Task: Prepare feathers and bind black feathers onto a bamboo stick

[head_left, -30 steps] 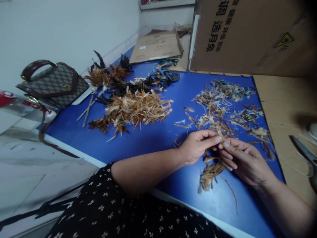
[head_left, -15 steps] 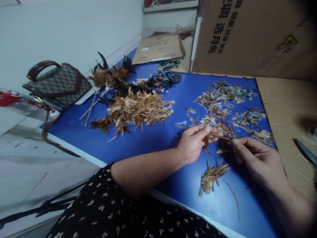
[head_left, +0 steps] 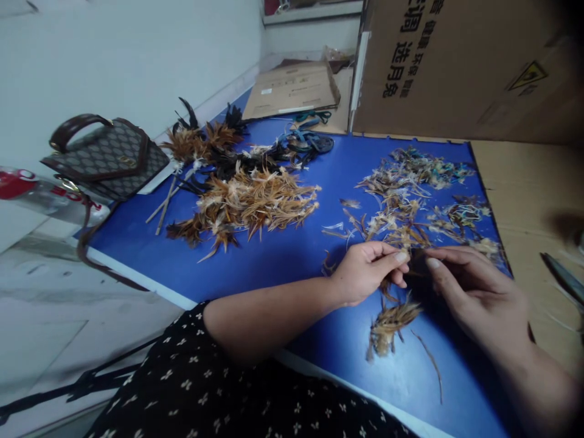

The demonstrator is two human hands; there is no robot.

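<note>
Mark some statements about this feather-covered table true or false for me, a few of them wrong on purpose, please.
1. The left hand pinches something small between thumb and finger. True.
2. The scissors are in the right hand. False: they lie on brown cardboard at the picture's right edge.
3. The handbag is to the left of the large pile of tan feathers. True.
4. The tabletop is red. False: it is blue.
5. The two hands are clasped together. False: there is a gap between them.
6. A yellow warning triangle shows on the large box. True.
</note>
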